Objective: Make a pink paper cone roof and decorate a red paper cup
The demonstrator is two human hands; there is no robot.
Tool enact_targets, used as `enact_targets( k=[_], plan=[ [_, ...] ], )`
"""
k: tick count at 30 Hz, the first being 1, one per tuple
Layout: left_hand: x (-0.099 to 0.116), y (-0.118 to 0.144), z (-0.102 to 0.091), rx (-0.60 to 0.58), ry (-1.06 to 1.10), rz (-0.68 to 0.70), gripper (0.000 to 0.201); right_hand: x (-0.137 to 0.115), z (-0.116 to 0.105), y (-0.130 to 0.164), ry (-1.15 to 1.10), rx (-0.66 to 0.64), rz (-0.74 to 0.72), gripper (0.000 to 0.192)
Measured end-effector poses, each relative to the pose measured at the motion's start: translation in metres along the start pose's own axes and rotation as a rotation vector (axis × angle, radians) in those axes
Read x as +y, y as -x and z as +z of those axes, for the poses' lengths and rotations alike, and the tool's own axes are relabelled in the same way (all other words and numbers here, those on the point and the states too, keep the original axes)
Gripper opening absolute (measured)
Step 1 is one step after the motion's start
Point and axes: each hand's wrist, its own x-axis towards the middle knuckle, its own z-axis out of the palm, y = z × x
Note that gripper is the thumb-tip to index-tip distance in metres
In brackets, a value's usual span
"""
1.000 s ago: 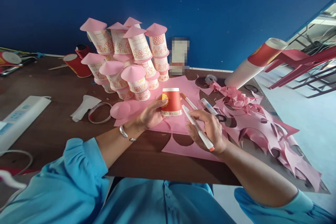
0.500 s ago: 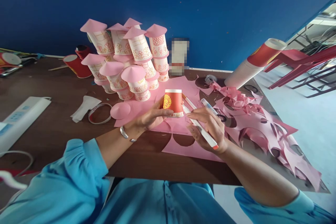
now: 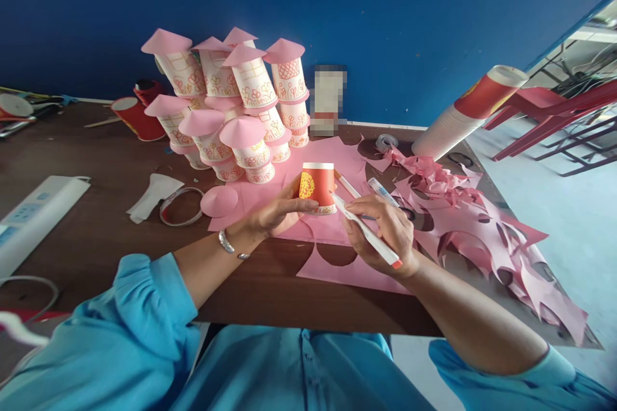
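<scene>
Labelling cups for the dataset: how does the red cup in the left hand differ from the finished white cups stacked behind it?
The red cup is red with a yellow emblem; the stacked white cups are white with drawn patterns. The red cup's upturned base is bare; the stacked ones wear pink paper cones. The left hand holds the red cup; the stack stands untouched. All are upside down.
</scene>
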Motion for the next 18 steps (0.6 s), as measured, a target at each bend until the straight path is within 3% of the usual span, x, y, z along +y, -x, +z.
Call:
enact_targets(
  k=[5, 11, 18],
  plan=[
    [-0.004, -0.001, -0.002, 0.014, 0.045, -0.029, 0.054, -0.001, -0.001, -0.001, 0.017, -0.011, -0.02, 0.026],
    [-0.005, 0.002, -0.006, -0.012, -0.063, 0.025, 0.045, -0.002, -0.003, -0.004, 0.05, -0.001, -0.04, 0.024],
    [-0.006, 0.008, -0.011, 0.048, -0.239, -0.055, 0.063, -0.002, -0.004, -0.005, 0.046, 0.007, -0.03, 0.022]
  ],
)
